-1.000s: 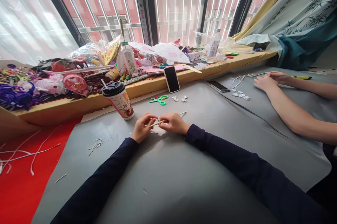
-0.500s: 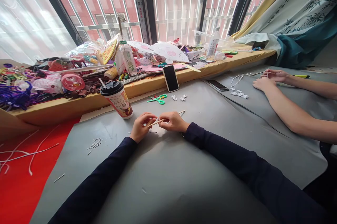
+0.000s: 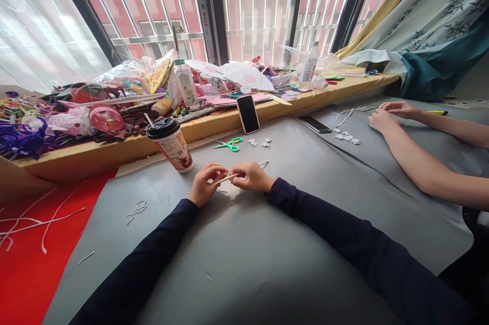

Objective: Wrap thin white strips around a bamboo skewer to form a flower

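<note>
In the head view, a grey sheet (image 3: 229,269) covers your table across most of the frame, meeting red cloth (image 3: 19,284) at lower left. Along the top, barred windows (image 3: 254,14) face a pink building. Below them runs a yellow ledge (image 3: 214,125) heaped with craft odds and ends, and a bamboo-print curtain (image 3: 439,14) hangs at upper right.

Two bottles (image 3: 308,68) stand on the ledge. On the sheet you have one lidded paper cup (image 3: 174,152) left of centre, one pair of green-handled scissors (image 3: 229,144), and two smartphones (image 3: 250,114), one propped against the ledge, the other lying flat. Two clumps of white flower-like pieces (image 3: 252,142) lie just right of the scissors, and a larger third lies farther right, near another person's two forearms (image 3: 424,167).

At the centre, one thin wooden stick (image 3: 229,178) slants across your hands. Your right hand (image 3: 250,176) grasps it, the far end poking out behind your knuckles. Its near end crosses your left hand's (image 3: 206,184) fingertips; you cannot tell whether they pinch it.
</note>
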The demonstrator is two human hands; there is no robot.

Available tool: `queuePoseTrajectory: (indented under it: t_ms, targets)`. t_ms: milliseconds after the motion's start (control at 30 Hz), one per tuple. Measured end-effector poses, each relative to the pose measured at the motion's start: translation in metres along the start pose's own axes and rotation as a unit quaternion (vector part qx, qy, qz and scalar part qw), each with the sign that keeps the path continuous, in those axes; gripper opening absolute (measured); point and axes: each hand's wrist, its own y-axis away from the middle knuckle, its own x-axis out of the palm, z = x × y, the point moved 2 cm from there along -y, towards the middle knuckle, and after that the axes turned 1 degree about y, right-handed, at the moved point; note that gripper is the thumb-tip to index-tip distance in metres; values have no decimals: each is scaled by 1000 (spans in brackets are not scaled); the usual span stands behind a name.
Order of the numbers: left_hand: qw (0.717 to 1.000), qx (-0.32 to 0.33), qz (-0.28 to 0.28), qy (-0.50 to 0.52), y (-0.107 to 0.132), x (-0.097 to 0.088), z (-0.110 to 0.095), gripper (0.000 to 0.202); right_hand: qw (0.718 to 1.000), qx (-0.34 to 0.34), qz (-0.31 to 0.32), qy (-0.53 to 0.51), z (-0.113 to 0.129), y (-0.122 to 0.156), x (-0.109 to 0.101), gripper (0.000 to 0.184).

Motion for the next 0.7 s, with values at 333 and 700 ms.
queuePoseTrajectory:
  t_ms: [333, 700]
  targets:
    - [1000, -4, -6, -18, 1, 0, 7, 23, 998, 5, -32, 54, -1, 0, -1, 12]
    - [993, 60, -10, -100, 1, 0, 2, 20, 999, -18, -2, 42, -2, 2, 1, 10]
